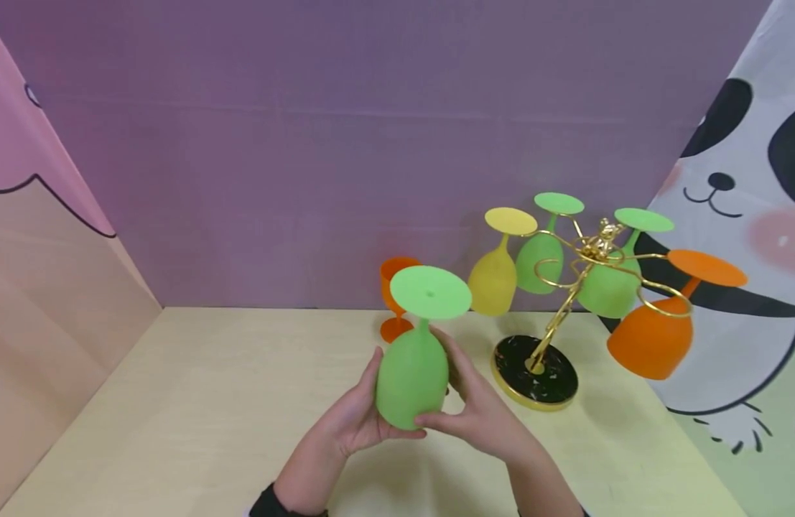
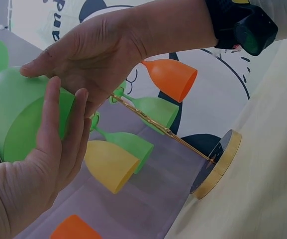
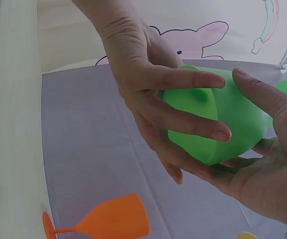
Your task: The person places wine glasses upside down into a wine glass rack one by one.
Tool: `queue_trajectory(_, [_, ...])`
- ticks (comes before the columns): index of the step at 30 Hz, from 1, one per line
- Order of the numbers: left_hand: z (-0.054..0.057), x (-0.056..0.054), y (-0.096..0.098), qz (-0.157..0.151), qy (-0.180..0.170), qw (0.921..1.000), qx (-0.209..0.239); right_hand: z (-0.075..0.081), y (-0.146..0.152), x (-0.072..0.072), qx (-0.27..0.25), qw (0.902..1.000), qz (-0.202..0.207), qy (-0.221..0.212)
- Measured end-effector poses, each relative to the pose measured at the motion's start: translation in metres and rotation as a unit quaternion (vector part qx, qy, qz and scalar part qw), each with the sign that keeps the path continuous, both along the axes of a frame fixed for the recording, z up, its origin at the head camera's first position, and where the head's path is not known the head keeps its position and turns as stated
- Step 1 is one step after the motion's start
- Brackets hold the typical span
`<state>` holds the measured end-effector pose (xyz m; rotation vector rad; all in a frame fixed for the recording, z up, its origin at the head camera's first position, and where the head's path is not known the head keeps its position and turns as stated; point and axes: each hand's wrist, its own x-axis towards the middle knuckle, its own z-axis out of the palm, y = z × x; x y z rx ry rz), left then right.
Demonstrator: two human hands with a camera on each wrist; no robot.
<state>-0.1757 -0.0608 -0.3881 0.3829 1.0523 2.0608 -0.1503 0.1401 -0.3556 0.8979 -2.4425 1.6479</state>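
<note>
A light green goblet (image 1: 411,377) is held upside down between both hands above the table, its round foot on top. My left hand (image 1: 358,413) supports it from the left, thumb along the bowl; in the right wrist view its fingers (image 3: 193,124) reach across the open mouth. From the right, my right hand (image 1: 484,413) grips the bowl, thumb near the rim and fingers round the far side. Just behind stands an upright orange goblet (image 1: 395,287), partly covered by the green one.
To the right, a gold rack (image 1: 555,316) rises from a round black base (image 1: 510,359). Hanging upside down on it are a yellow goblet (image 1: 494,280), two green goblets (image 1: 541,262) and an orange goblet (image 1: 652,341). A purple backdrop (image 1: 274,179) closes off the table's (image 1: 177,402) far edge.
</note>
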Motion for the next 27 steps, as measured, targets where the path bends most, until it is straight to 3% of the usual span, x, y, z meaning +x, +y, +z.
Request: queue_trajectory(27, [-0.0011,0.001,0.0024,0.027,-0.006,0.9996,-0.011,-0.0058,-0.0009,-0.0036,0.012,0.9995,-0.02,-0.019])
